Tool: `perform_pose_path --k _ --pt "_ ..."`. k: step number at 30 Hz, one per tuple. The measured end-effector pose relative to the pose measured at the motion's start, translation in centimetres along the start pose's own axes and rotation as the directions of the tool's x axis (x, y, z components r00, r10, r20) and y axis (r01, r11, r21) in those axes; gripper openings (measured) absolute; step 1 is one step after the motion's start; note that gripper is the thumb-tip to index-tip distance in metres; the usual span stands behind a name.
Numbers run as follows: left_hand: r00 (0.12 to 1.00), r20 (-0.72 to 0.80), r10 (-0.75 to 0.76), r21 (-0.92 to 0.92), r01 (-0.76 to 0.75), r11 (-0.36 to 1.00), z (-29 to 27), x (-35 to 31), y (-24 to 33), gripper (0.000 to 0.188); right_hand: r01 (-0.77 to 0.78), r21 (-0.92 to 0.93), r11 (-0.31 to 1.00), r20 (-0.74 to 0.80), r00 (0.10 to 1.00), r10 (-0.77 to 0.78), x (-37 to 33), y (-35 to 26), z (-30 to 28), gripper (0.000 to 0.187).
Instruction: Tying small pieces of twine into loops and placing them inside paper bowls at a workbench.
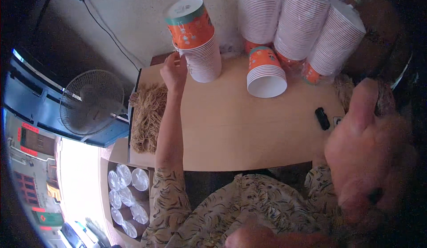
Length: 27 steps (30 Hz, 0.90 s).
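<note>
**Left hand at a stack of upturned paper tubs, right hand close to camera**

Stack of paper tubs (pixel 204 59): nested, bases up, toward the back of the tan tabletop (pixel 235 132), left of its middle. Uppermost tub shows an orange print, a green band and a white base; white rims show below.

Left hand (pixel 174 72): at the left side of the stack, fingers bent near the rims, beside a bit of loose white material. Cannot tell whether the fingers are closed on anything.

Right hand (pixel 367 148): large and blurred near the lens; cannot tell its opening or whether it holds anything.

Right of the stack: a short nest of matching tubs (pixel 267 76) lies on its side, open mouth toward the person. Behind and right of it, plastic-wrapped tub stacks (pixel 302 23).

Left table edge: bundle of brown fibre strands (pixel 148 123). Right part of the table: small black object (pixel 322 118), kind unclear.

Beyond, left: wire-caged fan (pixel 92 101). Below it: open cardboard box (pixel 143 199) with round, clear-wrapped items (pixel 140 179).
</note>
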<state>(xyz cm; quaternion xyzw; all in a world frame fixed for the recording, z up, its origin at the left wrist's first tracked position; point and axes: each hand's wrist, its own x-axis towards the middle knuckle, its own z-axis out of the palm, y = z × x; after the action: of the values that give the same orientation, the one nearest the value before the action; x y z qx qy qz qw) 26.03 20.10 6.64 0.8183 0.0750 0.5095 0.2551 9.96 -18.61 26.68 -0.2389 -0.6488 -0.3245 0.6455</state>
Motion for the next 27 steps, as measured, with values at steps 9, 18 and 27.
perform_pose_path --k 9,18,27 --pt "0.996 0.079 0.03 0.174 -0.043 0.984 0.7 1.2 0.8 0.016 -0.224 -0.294 0.929 -0.018 0.973 0.229 -0.4 1.0 -4.9 0.018" --pt "0.973 0.229 -0.024 0.446 -0.082 0.891 0.2 2.7 2.0 0.02 -0.319 -0.3 0.899 0.237 0.888 0.394 0.6 2.4 -6.3 0.016" --pt "0.981 0.187 0.056 0.379 -0.125 0.917 -0.8 2.7 -1.0 0.014 -0.343 -0.32 0.883 0.415 0.787 0.456 -0.3 3.0 -7.5 0.016"
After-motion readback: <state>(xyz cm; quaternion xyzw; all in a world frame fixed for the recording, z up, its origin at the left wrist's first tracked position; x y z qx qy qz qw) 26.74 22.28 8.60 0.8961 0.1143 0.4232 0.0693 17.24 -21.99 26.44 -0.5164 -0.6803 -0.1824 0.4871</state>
